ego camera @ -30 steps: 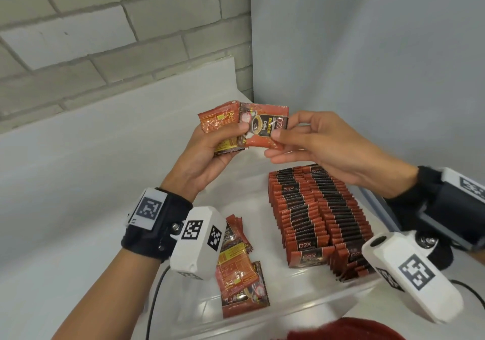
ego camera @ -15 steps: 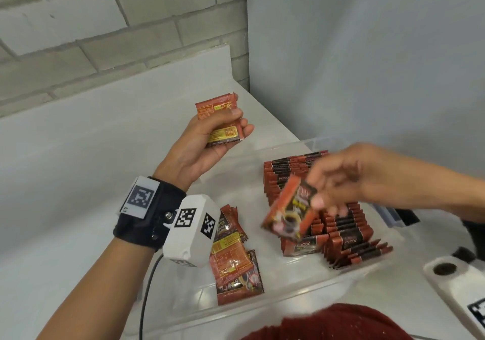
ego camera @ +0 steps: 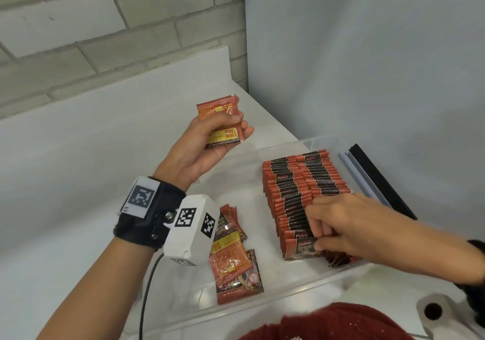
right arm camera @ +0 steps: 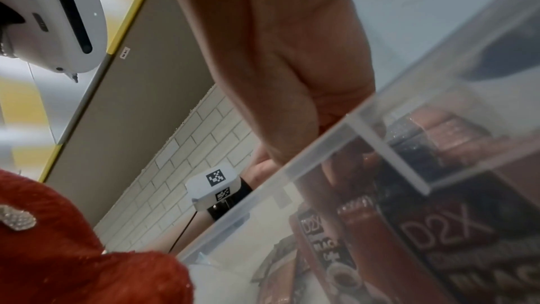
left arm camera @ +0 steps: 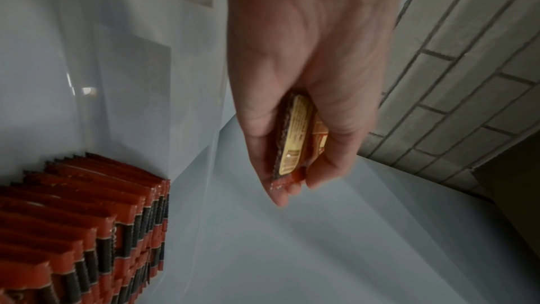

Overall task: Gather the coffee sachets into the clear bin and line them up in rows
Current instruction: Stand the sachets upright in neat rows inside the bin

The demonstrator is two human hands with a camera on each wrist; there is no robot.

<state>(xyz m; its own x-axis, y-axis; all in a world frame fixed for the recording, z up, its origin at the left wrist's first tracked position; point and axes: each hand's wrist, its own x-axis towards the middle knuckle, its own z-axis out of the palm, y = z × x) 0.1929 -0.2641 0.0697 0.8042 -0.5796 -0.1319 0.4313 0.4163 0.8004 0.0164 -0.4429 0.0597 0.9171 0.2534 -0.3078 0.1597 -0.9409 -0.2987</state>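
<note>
Here, left hand [ego camera: 207, 145] clutching sachets [ego camera: 223, 123], right hand [ego camera: 338, 224] pinching front sachet [ego camera: 301, 248] near bin rim [ego camera: 262, 311].

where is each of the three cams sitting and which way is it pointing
Head: worn high, looks forward and down at the clear bin; shows both forearms, left hand, right hand.
Left wrist: looks along the left hand at its held sachets.
Right wrist: low outside the bin wall, looks along the right hand.
Shared: all three show the sachet rows.

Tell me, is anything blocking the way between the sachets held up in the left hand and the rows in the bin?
Nothing solid does. The held sachets hang above the clear bin, but the right hand rests on the near end of the rows.
</note>
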